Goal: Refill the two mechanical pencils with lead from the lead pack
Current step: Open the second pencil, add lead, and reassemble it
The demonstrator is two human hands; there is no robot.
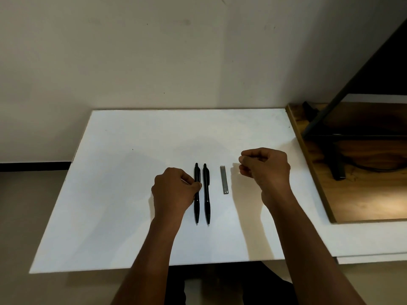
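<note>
Head view: left pencil (197, 194) between left hand (172, 191) fingers (196, 185).

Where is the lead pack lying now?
The lead pack lies flat on the white table, between the right-hand pencil and the right hand.

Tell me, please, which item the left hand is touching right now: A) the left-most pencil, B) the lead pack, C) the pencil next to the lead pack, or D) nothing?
A: the left hand has its fingertips on the left-most pencil, which lies on the table.
</note>
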